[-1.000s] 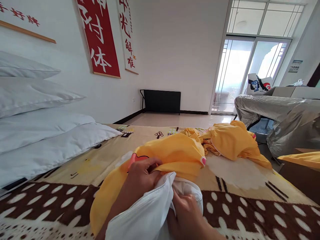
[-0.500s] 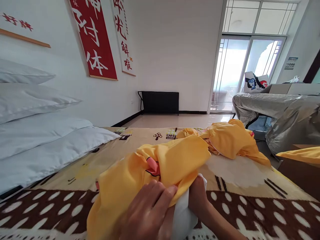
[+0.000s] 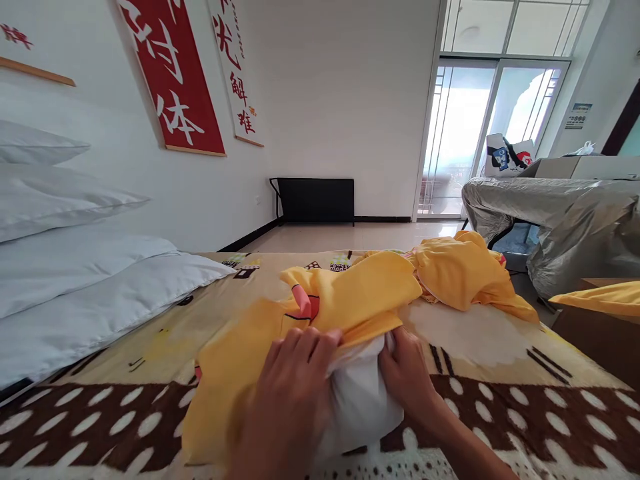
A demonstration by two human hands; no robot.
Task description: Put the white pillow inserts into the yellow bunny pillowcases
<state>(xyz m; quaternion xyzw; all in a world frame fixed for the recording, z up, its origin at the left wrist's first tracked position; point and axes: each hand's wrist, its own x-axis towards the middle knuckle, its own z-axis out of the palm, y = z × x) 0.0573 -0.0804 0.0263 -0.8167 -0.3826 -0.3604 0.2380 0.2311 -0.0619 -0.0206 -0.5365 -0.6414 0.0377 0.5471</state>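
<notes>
A yellow pillowcase [image 3: 367, 287] with a pink and red patch lies bunched over a white pillow [image 3: 363, 400] on the bed in front of me. My left hand [image 3: 293, 393] has its fingers curled over the pillowcase's open edge, close to the middle. On the other side, my right hand [image 3: 407, 373] grips the white pillow just below that edge; its fingertips are partly hidden. The near part of the pillow bulges out between my hands, while its far part is hidden under the yellow cloth.
White pillows [image 3: 95, 287] are stacked on the left. More yellow cloth [image 3: 457, 270] lies crumpled at the bed's far right. A patterned blanket [image 3: 125, 413] covers the bed. Beyond stand a cardboard box [image 3: 595, 340], a plastic-covered table [image 3: 555, 200] and a black folded frame [image 3: 316, 200].
My right hand has shifted up and right, and more of the white pillow shows between my hands. The left hand has moved slightly up along the pillowcase. The view has tilted slightly.
</notes>
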